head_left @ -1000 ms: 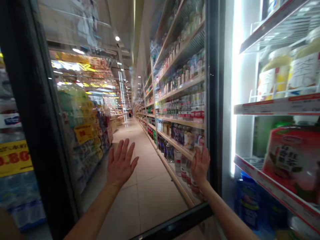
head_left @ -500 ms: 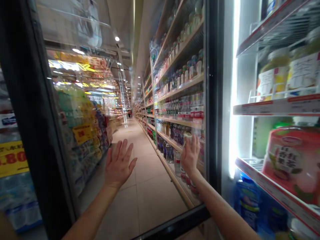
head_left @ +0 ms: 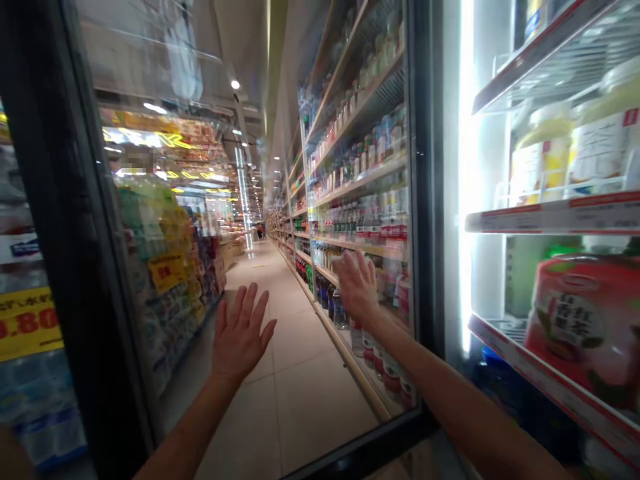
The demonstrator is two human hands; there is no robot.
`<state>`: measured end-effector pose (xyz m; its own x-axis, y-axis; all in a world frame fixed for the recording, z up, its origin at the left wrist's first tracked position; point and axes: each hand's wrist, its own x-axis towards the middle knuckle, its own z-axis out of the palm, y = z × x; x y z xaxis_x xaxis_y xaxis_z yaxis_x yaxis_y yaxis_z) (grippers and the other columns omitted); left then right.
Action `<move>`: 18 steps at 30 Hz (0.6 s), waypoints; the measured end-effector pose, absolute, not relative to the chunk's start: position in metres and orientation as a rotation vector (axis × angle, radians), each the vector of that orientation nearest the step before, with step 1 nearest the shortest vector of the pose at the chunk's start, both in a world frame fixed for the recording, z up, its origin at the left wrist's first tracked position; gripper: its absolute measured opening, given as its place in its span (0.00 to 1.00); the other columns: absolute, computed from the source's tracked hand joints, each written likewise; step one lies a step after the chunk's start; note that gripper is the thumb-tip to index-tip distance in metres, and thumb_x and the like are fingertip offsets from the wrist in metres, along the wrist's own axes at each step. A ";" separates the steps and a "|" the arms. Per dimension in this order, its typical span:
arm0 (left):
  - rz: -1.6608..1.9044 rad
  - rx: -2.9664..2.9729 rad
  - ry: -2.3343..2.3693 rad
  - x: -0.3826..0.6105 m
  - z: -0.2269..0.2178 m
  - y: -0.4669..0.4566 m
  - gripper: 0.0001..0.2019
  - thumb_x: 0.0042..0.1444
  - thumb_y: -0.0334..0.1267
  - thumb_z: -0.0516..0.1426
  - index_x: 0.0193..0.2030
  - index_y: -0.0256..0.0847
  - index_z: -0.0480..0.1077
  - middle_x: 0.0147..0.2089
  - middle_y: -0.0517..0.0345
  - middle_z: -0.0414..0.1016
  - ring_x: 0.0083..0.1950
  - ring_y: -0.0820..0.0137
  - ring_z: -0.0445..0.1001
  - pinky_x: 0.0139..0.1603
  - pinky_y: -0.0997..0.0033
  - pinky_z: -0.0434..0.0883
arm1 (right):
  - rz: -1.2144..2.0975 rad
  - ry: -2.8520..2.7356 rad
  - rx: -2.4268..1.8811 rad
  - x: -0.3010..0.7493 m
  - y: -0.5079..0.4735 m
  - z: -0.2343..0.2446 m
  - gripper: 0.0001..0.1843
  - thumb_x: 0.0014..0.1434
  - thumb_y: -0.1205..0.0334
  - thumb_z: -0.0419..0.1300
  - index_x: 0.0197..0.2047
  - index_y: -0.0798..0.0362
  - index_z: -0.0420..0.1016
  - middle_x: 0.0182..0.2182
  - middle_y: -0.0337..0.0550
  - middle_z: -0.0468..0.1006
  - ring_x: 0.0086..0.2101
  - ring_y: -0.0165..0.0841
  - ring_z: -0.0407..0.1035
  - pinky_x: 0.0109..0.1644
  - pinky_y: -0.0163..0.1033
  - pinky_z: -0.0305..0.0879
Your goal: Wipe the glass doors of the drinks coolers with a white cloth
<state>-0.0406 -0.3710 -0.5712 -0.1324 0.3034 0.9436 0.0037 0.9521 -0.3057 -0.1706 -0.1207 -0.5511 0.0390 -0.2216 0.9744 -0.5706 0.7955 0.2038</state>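
A glass door in a dark frame (head_left: 425, 200) stands swung out in front of me. My left hand (head_left: 240, 337) is spread flat against the glass, fingers apart and holding nothing. Further right, my right hand (head_left: 357, 287) presses a pale cloth (head_left: 339, 261) to the same pane. Only a whitish edge of the cloth shows past the fingers; the rest is hidden under the hand.
On the right is a lit cooler with shelves (head_left: 540, 217), bottles of yellow drink (head_left: 543, 157) and a red drink pack (head_left: 580, 327). Through the glass appear an aisle floor (head_left: 270, 287), stacked goods with a yellow price sign (head_left: 167, 270), and mirrored bottle shelves.
My right hand has slid left and slightly up across the glass, the pale cloth moving with it. The left hand stays almost in place.
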 end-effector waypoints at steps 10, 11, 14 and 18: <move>0.253 -0.235 -1.707 -0.039 -0.571 -0.372 0.34 0.58 0.43 0.54 0.68 0.49 0.42 0.68 0.51 0.52 0.70 0.64 0.47 0.69 0.55 0.42 | 0.587 -1.493 0.253 -0.183 -0.115 -0.484 0.29 0.61 0.65 0.44 0.65 0.52 0.53 0.65 0.49 0.51 0.65 0.45 0.40 0.63 0.58 0.46; 0.252 -0.234 -1.707 -0.039 -0.571 -0.372 0.34 0.58 0.43 0.54 0.68 0.48 0.43 0.68 0.51 0.52 0.70 0.65 0.47 0.69 0.55 0.42 | 0.467 -1.525 0.403 -0.178 -0.121 -0.484 0.29 0.61 0.66 0.45 0.65 0.49 0.54 0.65 0.46 0.53 0.65 0.42 0.40 0.64 0.56 0.45; 0.266 -0.237 -1.695 -0.039 -0.571 -0.371 0.34 0.58 0.43 0.55 0.68 0.47 0.43 0.67 0.50 0.52 0.70 0.66 0.45 0.69 0.56 0.41 | 0.132 -1.566 0.828 -0.164 -0.136 -0.491 0.29 0.59 0.66 0.49 0.64 0.41 0.55 0.64 0.37 0.56 0.65 0.35 0.44 0.67 0.49 0.42; 0.305 -0.231 -1.695 -0.034 -0.568 -0.371 0.35 0.58 0.42 0.55 0.68 0.46 0.42 0.67 0.50 0.53 0.70 0.67 0.44 0.70 0.59 0.40 | 0.441 -1.567 0.461 -0.168 -0.122 -0.471 0.26 0.62 0.64 0.44 0.63 0.51 0.59 0.64 0.47 0.56 0.64 0.44 0.44 0.65 0.54 0.43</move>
